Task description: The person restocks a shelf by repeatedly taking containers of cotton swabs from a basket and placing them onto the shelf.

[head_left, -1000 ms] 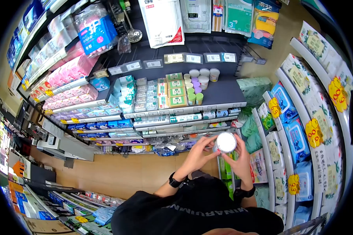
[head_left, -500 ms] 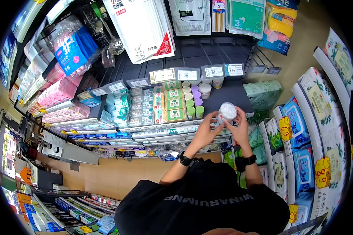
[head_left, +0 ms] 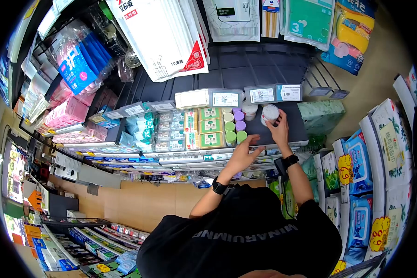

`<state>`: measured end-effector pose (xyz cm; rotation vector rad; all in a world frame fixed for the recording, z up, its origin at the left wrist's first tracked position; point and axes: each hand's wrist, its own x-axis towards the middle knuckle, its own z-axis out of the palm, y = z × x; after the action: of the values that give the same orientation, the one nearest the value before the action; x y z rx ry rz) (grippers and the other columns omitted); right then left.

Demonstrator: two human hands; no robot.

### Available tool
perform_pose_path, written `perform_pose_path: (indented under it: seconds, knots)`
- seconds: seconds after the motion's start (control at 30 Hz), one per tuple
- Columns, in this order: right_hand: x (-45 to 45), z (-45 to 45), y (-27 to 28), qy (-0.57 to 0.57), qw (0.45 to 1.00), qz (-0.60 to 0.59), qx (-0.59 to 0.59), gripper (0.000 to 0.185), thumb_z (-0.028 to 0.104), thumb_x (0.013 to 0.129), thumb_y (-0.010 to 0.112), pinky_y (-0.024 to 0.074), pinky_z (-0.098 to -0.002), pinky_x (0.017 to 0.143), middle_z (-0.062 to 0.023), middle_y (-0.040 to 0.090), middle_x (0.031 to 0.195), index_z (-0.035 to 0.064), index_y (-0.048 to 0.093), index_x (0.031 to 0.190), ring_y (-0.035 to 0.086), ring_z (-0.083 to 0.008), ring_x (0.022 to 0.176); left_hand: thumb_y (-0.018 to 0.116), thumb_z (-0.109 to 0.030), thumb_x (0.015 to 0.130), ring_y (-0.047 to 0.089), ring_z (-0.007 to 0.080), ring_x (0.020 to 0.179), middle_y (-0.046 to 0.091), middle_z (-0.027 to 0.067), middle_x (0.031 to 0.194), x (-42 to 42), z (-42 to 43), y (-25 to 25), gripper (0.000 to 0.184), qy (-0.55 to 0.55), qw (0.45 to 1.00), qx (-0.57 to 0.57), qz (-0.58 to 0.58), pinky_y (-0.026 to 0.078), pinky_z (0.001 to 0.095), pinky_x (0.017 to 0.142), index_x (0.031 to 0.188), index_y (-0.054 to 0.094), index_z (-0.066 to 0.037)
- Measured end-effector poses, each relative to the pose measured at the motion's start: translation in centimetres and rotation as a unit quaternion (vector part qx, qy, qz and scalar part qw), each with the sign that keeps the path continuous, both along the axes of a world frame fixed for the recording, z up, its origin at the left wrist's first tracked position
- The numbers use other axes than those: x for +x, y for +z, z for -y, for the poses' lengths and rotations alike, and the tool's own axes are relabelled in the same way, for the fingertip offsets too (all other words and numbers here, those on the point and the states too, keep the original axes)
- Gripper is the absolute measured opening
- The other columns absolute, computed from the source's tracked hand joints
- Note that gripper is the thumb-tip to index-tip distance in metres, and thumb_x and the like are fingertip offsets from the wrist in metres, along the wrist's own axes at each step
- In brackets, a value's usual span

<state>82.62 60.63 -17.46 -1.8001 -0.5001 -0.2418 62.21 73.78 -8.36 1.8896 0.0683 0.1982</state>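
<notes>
My right hand grips a round white tub of what look like cotton swabs over the dark shelf, beside another white tub. Whether its base touches the shelf I cannot tell. My left hand is empty, its fingers apart, just in front of the shelf edge. Closest to it are small green-capped containers, with purple-capped ones behind. Left of these lie green-and-tan packs in a stack of rows.
Price tags run along a rail above the shelf. Large white packs of straws hang overhead. Metal hooks stick out at upper right. Blue wipes packs line the right-hand shelves. A green patterned box stands beyond the shelf's right end.
The tub has moved forward from between both hands to the shelf, next to the other white tub. My left hand has let go and drawn back to the left; my right still holds it.
</notes>
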Motion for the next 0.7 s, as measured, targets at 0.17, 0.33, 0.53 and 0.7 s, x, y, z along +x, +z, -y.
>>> perform_pose_path:
  seconds: [0.17,0.33,0.53,0.7]
  knots:
    - [2.2,-1.4,-1.5,0.018,1.000,0.003,0.011,0.075,0.006,0.080,0.087,0.0558,-0.0399,0.096,-0.0197,0.061,0.135,0.0021,0.045,0.143,0.066,-0.0313,0.121,0.069,-0.019,0.102,0.065,0.0272,0.124,0.066,0.0168,0.134,-0.7,-1.0,0.1,0.044,0.009,0.999,-0.038,-0.009,0.056,0.0382,0.102,0.138,0.055,0.001]
    - [3.7,-2.1,-2.1,0.019,1.000,-0.006,0.007,0.076,0.005,0.080,0.087,0.0554,-0.0412,0.097,-0.0207,0.060,0.135,0.0014,0.044,0.143,0.066,-0.0329,0.121,0.069,-0.020,0.103,0.067,0.0234,0.119,0.068,0.0139,0.129,-1.2,-1.5,-0.3,0.040,0.014,0.999,-0.041,0.004,0.059,0.0368,0.093,0.135,0.059,0.001]
    - [4.2,-2.9,-1.6,0.011,0.999,-0.030,-0.014,0.075,0.004,0.081,0.086,0.0535,-0.0417,0.100,-0.0218,0.060,0.135,0.0010,0.044,0.143,0.064,-0.0345,0.124,0.068,-0.019,0.103,0.067,0.0229,0.116,0.068,0.0141,0.125,-1.9,-1.7,0.9,0.038,0.026,0.997,-0.061,-0.038,0.058,0.0362,0.094,0.135,0.059,0.000]
    - [4.2,-3.2,-1.7,0.023,0.998,-0.061,-0.008,0.076,0.004,0.081,0.086,0.0520,-0.0422,0.102,-0.0229,0.058,0.137,-0.0005,0.043,0.143,0.063,-0.0358,0.125,0.068,-0.019,0.103,0.068,0.0241,0.115,0.069,0.0162,0.124,-2.2,-1.9,0.5,0.038,0.041,0.996,-0.069,-0.041,0.054,0.0374,0.100,0.135,0.060,0.000]
